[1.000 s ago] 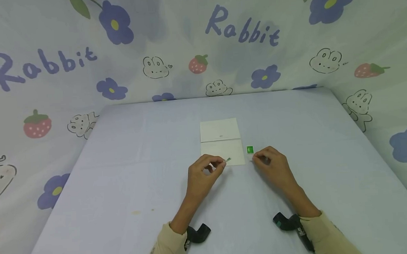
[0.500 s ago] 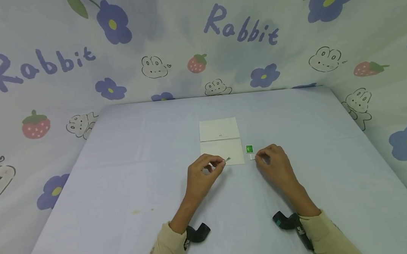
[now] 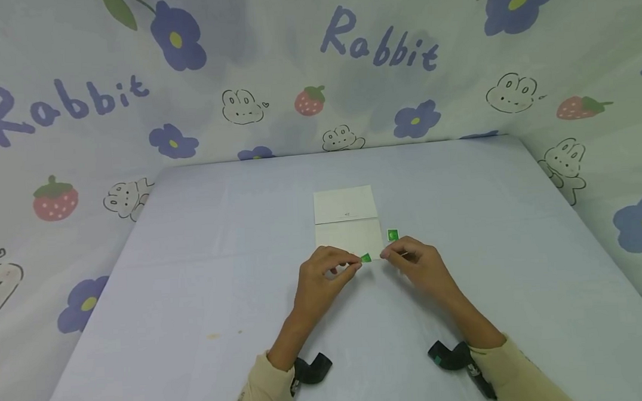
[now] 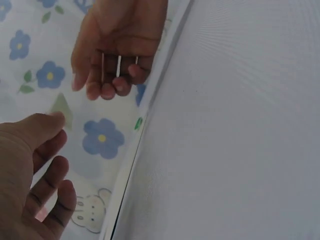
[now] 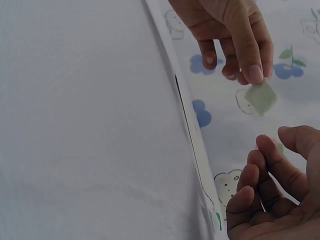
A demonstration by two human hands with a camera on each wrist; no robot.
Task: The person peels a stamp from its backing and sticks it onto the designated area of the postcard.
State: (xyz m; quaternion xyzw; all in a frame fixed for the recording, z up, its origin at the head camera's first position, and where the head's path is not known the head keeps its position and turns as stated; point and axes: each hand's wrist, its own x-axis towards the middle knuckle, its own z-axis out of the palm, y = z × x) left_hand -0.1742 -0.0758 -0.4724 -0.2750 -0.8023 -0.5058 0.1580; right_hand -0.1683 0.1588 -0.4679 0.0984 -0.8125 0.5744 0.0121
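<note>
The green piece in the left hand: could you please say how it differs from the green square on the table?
The green piece is pinched by the left hand, while the green square lies flat beside the white card. The green piece is tilted and partly covered; the green square shows a pale border. Both look small and green.

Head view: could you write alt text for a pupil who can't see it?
A person's left hand pinches a small green piece near a pale card on a white table, the right hand close by. A green square with a white border lies right of the card. Flowered cloth rises behind.
</note>
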